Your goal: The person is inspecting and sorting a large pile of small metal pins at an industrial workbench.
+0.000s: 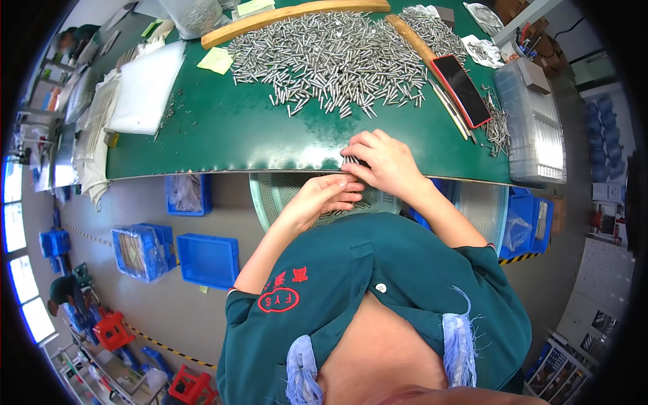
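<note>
Small silvery metal pins [350, 160] stick out beneath the curled fingers of my right hand [386, 163], which gathers them at the front edge of the green table [236, 145]. Just below that edge is my left hand [325, 196], fingers bent and pressed together, close to the right fingertips. What it holds, if anything, is hidden. Under both hands sits a pale green perforated basket [266, 192] on my lap side, with more pins partly visible inside. A large heap of similar pins [331, 57] spreads over the far part of the table.
Wooden bars [290, 17] border the heap. To the right lie a red-edged phone [462, 91], thin rods [449, 108] and stacked clear plastic boxes [530, 121]. White foam sheets [145, 91] lie at left. Blue crates [208, 260] stand on the floor; a person [64, 293] is far left.
</note>
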### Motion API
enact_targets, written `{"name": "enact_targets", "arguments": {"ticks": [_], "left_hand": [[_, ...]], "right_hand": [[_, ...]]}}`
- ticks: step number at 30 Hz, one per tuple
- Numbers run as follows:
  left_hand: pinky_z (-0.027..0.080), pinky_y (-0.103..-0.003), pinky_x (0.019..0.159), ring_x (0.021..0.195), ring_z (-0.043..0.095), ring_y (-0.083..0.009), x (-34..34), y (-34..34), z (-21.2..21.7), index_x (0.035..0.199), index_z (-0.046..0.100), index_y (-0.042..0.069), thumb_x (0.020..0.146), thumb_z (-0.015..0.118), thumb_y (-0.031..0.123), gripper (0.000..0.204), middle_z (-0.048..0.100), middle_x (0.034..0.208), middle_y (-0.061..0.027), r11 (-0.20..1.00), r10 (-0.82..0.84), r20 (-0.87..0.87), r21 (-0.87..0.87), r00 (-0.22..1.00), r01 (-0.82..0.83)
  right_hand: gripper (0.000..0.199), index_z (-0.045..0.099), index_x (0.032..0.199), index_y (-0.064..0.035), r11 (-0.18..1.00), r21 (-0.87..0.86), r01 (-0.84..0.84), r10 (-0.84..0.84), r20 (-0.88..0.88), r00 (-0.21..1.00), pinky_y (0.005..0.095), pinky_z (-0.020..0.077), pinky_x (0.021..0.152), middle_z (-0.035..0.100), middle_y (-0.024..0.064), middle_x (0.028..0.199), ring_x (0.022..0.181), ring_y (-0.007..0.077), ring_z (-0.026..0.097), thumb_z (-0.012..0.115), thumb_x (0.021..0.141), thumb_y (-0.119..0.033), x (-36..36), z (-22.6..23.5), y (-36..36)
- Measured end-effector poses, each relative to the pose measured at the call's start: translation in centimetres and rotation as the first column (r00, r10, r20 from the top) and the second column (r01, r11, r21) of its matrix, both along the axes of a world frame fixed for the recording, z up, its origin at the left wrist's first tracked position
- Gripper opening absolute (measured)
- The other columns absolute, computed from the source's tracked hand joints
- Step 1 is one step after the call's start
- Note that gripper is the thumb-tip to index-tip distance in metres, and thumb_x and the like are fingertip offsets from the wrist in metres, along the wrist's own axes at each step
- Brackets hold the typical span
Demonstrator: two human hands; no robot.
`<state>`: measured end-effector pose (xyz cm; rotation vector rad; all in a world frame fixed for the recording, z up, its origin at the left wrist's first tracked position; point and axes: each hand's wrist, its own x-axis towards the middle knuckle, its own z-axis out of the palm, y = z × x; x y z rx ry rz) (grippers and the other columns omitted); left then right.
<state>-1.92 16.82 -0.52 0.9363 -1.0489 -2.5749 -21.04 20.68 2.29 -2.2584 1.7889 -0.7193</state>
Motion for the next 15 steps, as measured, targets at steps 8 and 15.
{"name": "enact_targets", "arguments": {"ticks": [8,15], "left_hand": [[0.056,-0.034,0.083,0.092,0.066,-0.0215,-1.4,-0.5,-1.9,0.11,0.056,-0.003,0.095,0.051,0.016,0.025,0.065,0.101,-0.0143,0.935,0.018,-0.192,0.352,0.981,0.052],[0.055,-0.03,0.079,0.09,0.067,-0.0201,-2.0,0.5,-1.0,0.107,0.06,-0.001,0.096,0.051,0.019,0.024,0.066,0.101,-0.0131,0.981,-0.004,-0.059,0.191,0.998,0.015]], "right_hand": [[0.029,0.064,0.106,-0.0118,0.987,0.109,-0.12,0.114,0.062,0.992,0.0354,0.0509,0.076,0.06,0.0024,0.1,0.088,0.0234,0.058,0.064,0.08,-0.025,0.2,1.2,2.7],[0.032,0.061,0.116,-0.0108,0.97,0.231,-0.078,0.027,0.218,0.976,0.0323,0.0507,0.077,0.061,0.0054,0.103,0.091,0.0233,0.062,0.063,0.085,-0.012,-0.3,1.3,3.0]]}}
